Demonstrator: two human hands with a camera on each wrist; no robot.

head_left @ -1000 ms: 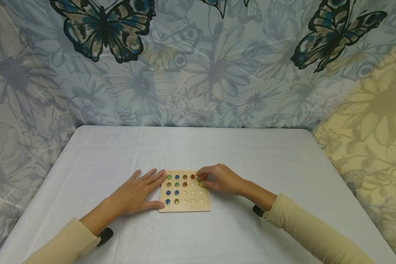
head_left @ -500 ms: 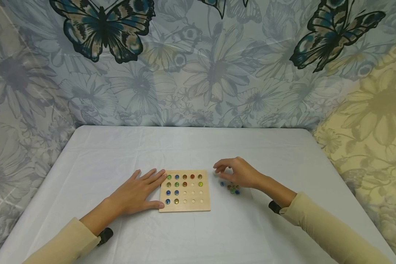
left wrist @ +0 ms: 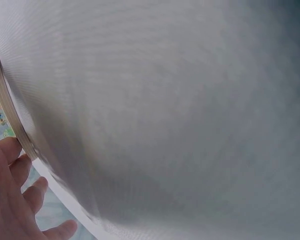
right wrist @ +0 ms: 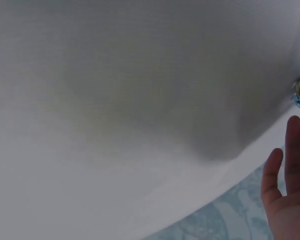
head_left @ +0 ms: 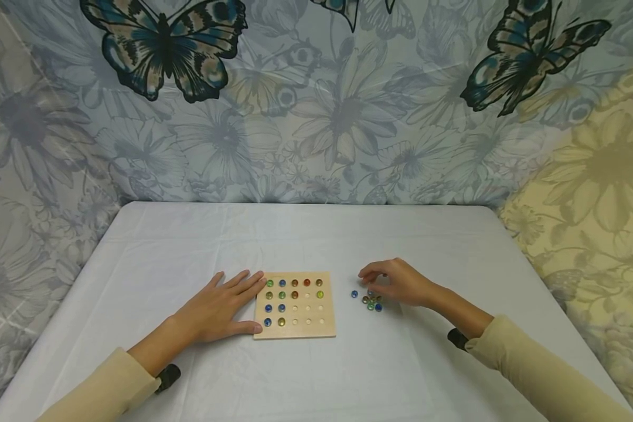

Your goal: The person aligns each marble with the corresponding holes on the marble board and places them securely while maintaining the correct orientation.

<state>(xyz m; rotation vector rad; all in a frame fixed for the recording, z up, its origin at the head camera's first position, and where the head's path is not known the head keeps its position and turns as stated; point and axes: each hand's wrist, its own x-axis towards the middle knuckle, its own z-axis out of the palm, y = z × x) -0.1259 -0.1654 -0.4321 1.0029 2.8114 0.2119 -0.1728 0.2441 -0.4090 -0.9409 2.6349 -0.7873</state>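
Table (head_left: 316, 375): white cloth over it, flower-and-butterfly drape behind; bears everything below.
Board (head_left: 295, 305): square wooden peg-style board, flat, mid-table, edges square to the table edge. No real long axis; hole rows run 9-to-3 o'clock, columns 12-to-6.
Board fill: far two rows look full; next two rows hold marbles in the two 9 o'clock columns only. Remaining holes bare, toward 3 and 5 o'clock of the board.
Left hand (head_left: 218, 308): flat on the cloth at the board's 9 o'clock edge, fingers straight and spread, fingertips touching the board's far corner, holding nothing. Left wrist view shows fingers (left wrist: 10, 195) by the board's edge.
Right hand (head_left: 395, 281): over the cloth at 3 o'clock of the board, fingers curled down toward the loose pile; cannot tell whether a marble is pinched yet. Right wrist view shows only fingers and a few marbles at frame edge.
Loose marbles (head_left: 369, 300): small cluster on the cloth just at 3 o'clock of the board, apart from it, at the right fingertips; one blue marble (head_left: 354, 294) sits slightly off toward 9 o'clock. Round, so no heading.
Judgement, step in hand: picking one marble. Best done with thumb and forefinger on a single outlying marble, without nudging the cluster, since they roll; left hand bracing the board helps.
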